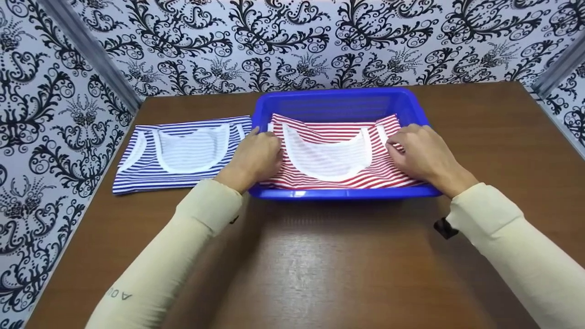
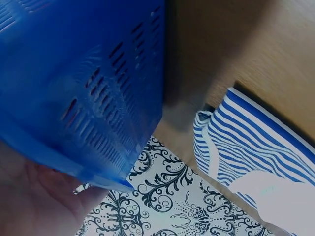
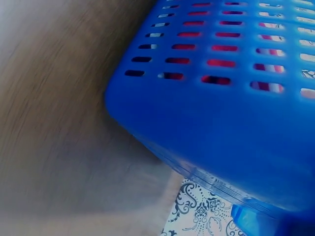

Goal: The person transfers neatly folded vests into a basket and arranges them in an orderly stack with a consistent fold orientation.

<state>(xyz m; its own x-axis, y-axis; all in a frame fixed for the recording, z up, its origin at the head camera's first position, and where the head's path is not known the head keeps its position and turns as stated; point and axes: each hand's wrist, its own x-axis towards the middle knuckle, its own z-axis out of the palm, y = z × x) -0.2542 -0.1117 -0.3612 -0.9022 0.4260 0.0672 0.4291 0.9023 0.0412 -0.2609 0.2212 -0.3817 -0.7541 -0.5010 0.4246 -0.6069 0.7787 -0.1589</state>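
A folded red-and-white striped cloth [image 1: 320,176] with a white curved panel lies inside a blue plastic basket [image 1: 338,194]. My left hand [image 1: 263,155] reaches over the basket's left rim, its curled fingers gripping the cloth's left side. On the opposite side, my right hand [image 1: 420,151] crosses the right rim and holds the cloth's right side between thumb and fingers. The left wrist view shows part of the left hand [image 2: 54,196] beside the basket's slotted wall [image 2: 98,98]. Red cloth shows through the slots of the basket [image 3: 197,113] in the right wrist view, where the right hand is out of sight.
Left of the basket, a folded blue-and-white striped cloth [image 1: 183,178] lies flat on the brown wooden table [image 1: 320,256]. Patterned black-and-white walls [image 1: 301,45] border the table at the back and left. The basket stands close to the back wall.
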